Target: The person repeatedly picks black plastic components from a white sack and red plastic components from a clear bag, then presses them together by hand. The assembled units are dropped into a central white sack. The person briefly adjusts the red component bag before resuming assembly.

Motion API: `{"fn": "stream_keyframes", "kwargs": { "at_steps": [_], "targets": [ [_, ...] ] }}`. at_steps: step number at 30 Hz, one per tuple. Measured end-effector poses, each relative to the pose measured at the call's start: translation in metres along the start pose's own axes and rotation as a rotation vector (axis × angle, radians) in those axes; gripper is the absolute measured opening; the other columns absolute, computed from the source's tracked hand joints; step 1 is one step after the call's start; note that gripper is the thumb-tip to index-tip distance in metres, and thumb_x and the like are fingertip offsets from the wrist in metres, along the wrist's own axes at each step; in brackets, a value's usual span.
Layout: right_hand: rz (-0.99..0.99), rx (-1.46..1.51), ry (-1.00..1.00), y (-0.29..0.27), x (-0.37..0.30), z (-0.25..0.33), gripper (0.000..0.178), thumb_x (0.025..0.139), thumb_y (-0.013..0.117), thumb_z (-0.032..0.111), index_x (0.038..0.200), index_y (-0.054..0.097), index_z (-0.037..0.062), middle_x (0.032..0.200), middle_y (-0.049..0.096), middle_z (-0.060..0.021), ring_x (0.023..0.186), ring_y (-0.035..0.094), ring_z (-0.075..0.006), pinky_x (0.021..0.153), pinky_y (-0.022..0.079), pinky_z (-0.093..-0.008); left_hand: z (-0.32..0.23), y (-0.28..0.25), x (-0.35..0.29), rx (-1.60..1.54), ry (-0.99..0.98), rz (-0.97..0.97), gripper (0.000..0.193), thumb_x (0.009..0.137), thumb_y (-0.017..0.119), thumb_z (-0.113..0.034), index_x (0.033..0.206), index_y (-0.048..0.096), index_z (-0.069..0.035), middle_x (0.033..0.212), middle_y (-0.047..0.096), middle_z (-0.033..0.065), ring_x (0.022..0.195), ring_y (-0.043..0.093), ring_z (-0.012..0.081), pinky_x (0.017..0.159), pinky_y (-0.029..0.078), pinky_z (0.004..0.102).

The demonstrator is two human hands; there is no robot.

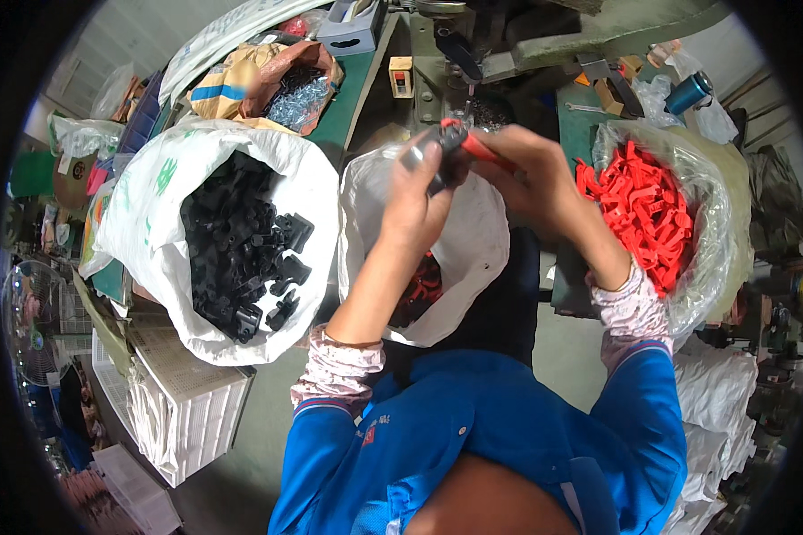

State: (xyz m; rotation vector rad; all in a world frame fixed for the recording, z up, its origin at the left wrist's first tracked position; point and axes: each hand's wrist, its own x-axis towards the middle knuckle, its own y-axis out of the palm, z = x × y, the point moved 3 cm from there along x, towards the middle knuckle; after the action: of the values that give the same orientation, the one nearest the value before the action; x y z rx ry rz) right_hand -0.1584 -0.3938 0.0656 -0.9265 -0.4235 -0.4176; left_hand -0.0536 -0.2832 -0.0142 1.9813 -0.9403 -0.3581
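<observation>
My left hand [410,203] grips a black plastic part [448,162] at the front of the machine. In my right hand [540,185] is a red plastic lever [488,152], its end against the black part. Both hands are close together over a white sack [476,245], where some red and black pieces [422,287] lie low down. To the left, a larger white sack [138,227] holds many black plastic parts [227,236]. On the right, a clear plastic bag [712,227] is full of red levers [638,209].
The machine's metal arm [598,36] and thin vertical pin [470,89] stand just beyond my hands. A brown bag [317,58] of small metal pins sits at the far left, near a small box [401,77]. A wrench [586,109] and blue bottle [689,92] lie at right. White crates [196,428] stand lower left.
</observation>
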Motion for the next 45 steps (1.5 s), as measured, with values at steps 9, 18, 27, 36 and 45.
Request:
{"fn": "stream_keyframes", "kwargs": {
  "at_steps": [9,18,27,36,45],
  "targets": [
    [-0.141,-0.107,0.061,0.001,0.014,-0.005,0.015,0.085,0.063,0.019,0.091,0.067,0.0057,0.081,0.065,-0.0162,0.07,0.063,-0.0359,0.058,0.05,-0.0382,-0.032,0.026,0.026,0.521,-0.037,-0.124,0.031,0.089,0.068,-0.033,0.09,0.062,-0.003,0.067,0.062,0.0047,0.05,0.055,0.013,0.046,0.044,0.0255],
    [-0.132,0.466,0.409,0.011,-0.012,-0.031,0.034,0.093,0.058,0.035,0.094,0.069,0.0031,0.071,0.062,-0.0144,0.06,0.061,-0.0205,0.057,0.048,-0.0327,-0.05,-0.007,0.018,0.579,-0.093,-0.115,0.031,0.092,0.06,-0.032,0.108,0.057,-0.005,0.088,0.065,0.0112,0.069,0.063,0.016,0.054,0.048,0.0232],
    [0.193,-0.975,0.737,-0.042,-0.102,-0.161,0.024,0.087,0.058,0.03,0.09,0.067,0.008,0.092,0.067,-0.0206,0.087,0.067,-0.0353,0.074,0.054,-0.0464,-0.136,-0.225,-0.066,2.619,0.13,-0.061,0.059,0.076,0.058,-0.011,0.132,0.045,-0.004,0.12,0.057,0.024,0.116,0.048,0.0426,0.095,0.04,0.0512],
    [0.527,-0.94,0.871,-0.067,-0.128,-0.26,0.041,0.08,0.064,0.033,0.112,0.06,0.0071,0.114,0.063,-0.0208,0.108,0.061,-0.0348,0.086,0.049,-0.0485,-0.141,-0.219,-0.036,2.698,-0.248,0.258,0.048,0.074,0.067,-0.008,0.121,0.058,-0.008,0.116,0.06,0.0197,0.112,0.051,0.0397,0.095,0.042,0.0454],
    [-0.26,0.2,0.951,-0.108,-0.145,-0.19,0.027,0.089,0.06,0.018,0.111,0.058,0.0034,0.082,0.07,-0.0081,0.066,0.065,-0.0127,0.049,0.043,-0.0242,-0.187,-0.208,-0.054,1.191,0.27,-0.474,0.038,0.081,0.06,0.0,0.119,0.059,0.004,0.105,0.065,0.0136,0.087,0.065,0.023,0.082,0.051,0.0278]
  ]
}}
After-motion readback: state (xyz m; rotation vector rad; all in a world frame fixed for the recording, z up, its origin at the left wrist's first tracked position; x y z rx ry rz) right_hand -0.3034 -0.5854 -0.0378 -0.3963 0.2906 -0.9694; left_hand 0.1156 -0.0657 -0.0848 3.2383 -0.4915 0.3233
